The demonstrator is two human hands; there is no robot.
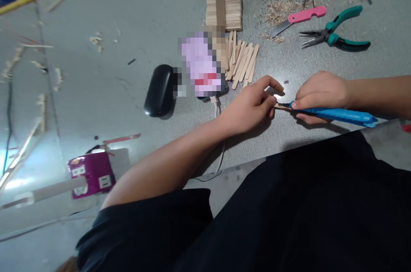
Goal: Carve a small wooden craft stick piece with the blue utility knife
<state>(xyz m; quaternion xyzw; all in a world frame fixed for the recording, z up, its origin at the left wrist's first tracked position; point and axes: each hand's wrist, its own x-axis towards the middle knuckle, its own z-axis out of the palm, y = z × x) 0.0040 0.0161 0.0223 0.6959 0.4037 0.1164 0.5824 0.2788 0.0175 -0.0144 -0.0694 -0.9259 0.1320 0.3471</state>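
Note:
My right hand (319, 92) is closed round a blue utility knife (340, 114), whose tip meets a small wooden stick (281, 106) on the grey table (122, 62). My left hand (253, 103) pinches that stick at its other end, thumb and fingers curled, holding it against the table. Just beyond my hands lie several loose popsicle sticks (242, 60), and a banded bundle of sticks (224, 9) sits farther back.
A pink knife (300, 17) and green-handled pliers (337, 34) lie at the back right among wood shavings (281, 9). A black case (159, 90) and a blurred phone (201, 64) with a cable sit centre. A purple power strip (91, 173) is lower left. Stick structures line the far edge.

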